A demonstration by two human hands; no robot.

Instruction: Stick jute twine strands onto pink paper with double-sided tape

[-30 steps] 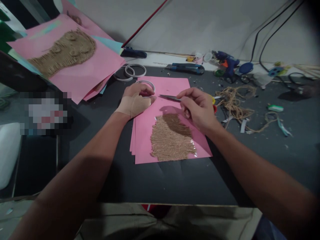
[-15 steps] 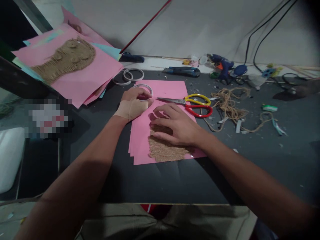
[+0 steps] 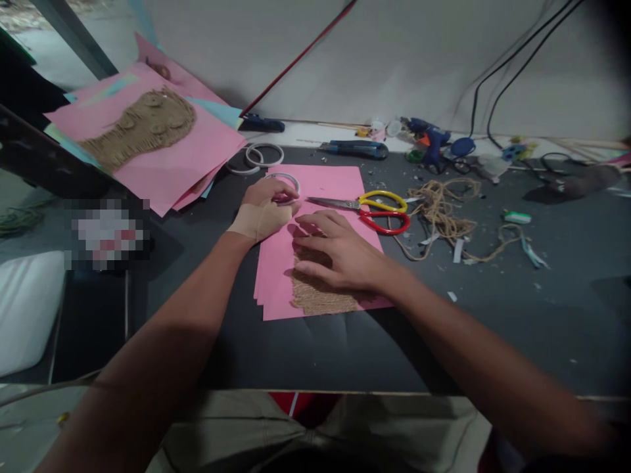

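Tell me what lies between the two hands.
In the head view, only a strip of pink paper sheet lies between the left hand and the right hand.

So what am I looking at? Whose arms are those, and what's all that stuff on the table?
These pictures come from one camera worn on a person's head, looking down, so you see what that person sees. There's no robot: those are the person's own two arms.

The left hand, wrapped in tan tape, curls its fingers over a thin white ring. I can't tell if it is gripping it. The right hand holds nothing and lies flat on rows of brown twine on pink paper.

Just past that hand lie scissors with yellow and red handles. Farther along the dark table are a tangle of loose twine, a blue glue gun and a utility knife.
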